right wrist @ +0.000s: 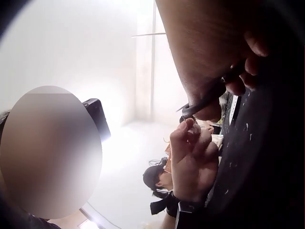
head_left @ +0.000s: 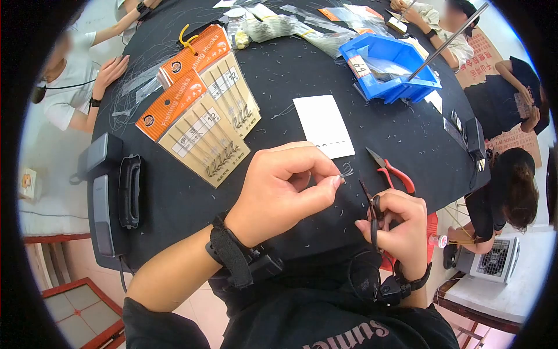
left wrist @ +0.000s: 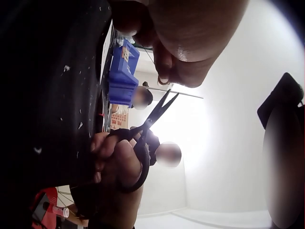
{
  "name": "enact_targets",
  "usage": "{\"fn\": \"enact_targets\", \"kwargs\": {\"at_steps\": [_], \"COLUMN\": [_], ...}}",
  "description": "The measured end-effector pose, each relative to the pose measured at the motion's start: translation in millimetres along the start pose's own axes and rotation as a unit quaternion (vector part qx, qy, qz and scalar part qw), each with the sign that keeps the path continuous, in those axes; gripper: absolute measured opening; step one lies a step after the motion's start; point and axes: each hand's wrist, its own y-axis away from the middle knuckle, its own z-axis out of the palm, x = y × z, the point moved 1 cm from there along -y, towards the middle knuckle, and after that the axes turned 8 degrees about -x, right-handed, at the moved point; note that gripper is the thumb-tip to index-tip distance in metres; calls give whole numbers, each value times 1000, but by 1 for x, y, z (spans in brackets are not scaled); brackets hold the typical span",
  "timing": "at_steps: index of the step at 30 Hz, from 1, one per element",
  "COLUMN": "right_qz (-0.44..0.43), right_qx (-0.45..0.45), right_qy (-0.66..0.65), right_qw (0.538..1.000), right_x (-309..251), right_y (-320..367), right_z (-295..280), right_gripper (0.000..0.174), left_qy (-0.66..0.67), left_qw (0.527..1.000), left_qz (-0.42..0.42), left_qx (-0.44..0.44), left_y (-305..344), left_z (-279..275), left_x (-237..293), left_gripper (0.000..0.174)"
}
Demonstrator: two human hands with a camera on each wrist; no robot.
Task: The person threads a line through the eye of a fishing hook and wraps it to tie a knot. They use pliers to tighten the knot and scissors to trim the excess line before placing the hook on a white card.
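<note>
My left hand [head_left: 285, 186] pinches a small bunch of fishing hooks [head_left: 347, 171] between thumb and forefinger, with the hooks' bends showing past the fingertips. To its right, my right hand [head_left: 400, 225] holds black-handled scissors [left wrist: 153, 117], fingers through the loops. The blades stand apart and point toward the left fingertips in the left wrist view. Just beyond the left hand lies a white card [head_left: 324, 123] with a row of small dark marks along its near edge. Red-handled pliers [head_left: 397, 175] lie on the table past the scissors.
Orange-topped packets of fishing hooks [head_left: 195, 131] lie at the left on the black table [head_left: 273, 75]. A blue bin [head_left: 378, 87] stands at the back right, near bundles of clear line [head_left: 273, 26] and a glass jar [head_left: 237, 28]. Black cases [head_left: 130, 192] sit at the left edge. Other people sit around.
</note>
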Motion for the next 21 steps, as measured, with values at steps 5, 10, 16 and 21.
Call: {"fn": "enact_targets", "kwargs": {"at_steps": [5,10,16,21], "right_qz": [4,-2,-2,-2], "right_qx": [-8,-13,-14,-18], "right_qy": [-8,-16,-7,-8], "right_qw": [1000,1000,1000,1000], "right_x": [0,-1,-2,-1], "right_y": [-1,-3,-5,-6], "right_z": [1,1,1,-1], "right_gripper": [34,34,33,32], "left_qy": [-24,-12,-20,-29], "left_qw": [1000,1000,999,999], "left_qz": [18,10,17,30], "left_qx": [-9,-15,-25,-29], "left_y": [-1,0,-1,-2], "left_z": [-1,0,-1,-1], "left_x": [3,2,1,0], "left_gripper": [3,4,4,4]}}
